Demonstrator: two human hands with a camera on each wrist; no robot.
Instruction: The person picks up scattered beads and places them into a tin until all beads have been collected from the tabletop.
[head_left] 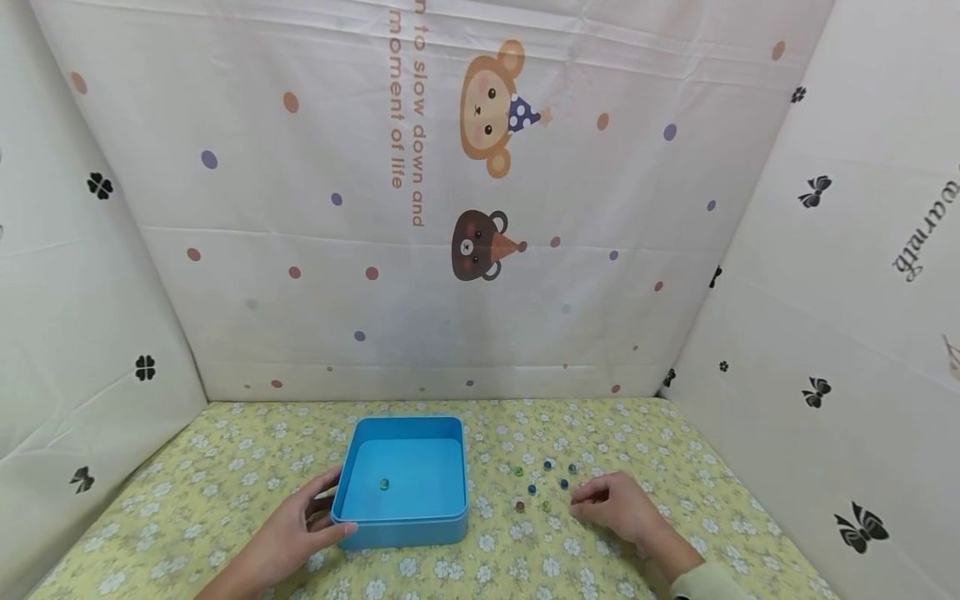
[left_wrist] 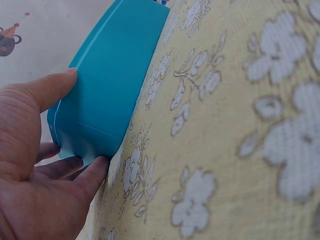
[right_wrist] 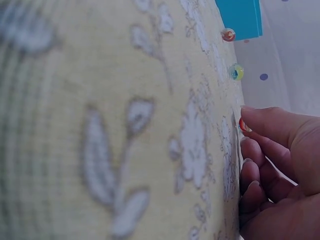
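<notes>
A blue square box (head_left: 400, 533) stands on the cloth with a single green marble (head_left: 384, 483) inside. My left hand (head_left: 294, 527) grips its near left corner, thumb on the front wall and fingers along the left side, as the left wrist view (left_wrist: 55, 160) also shows. To the right of the box, my right hand (head_left: 618, 507) pinches a glass marble with red in it (right_wrist: 243, 125) between thumb and index finger, low at the cloth. Loose marbles lie just left of that hand, among them a dark blue one (head_left: 564, 483), a green one (head_left: 547, 506) and a brownish one (head_left: 520, 506).
Other loose marbles, such as a blue one (head_left: 547, 465) and a green one (head_left: 518, 472), lie farther back between box and right hand. A yellow floral cloth (head_left: 247, 467) covers the table. Printed white curtains (head_left: 405, 333) enclose the back and both sides.
</notes>
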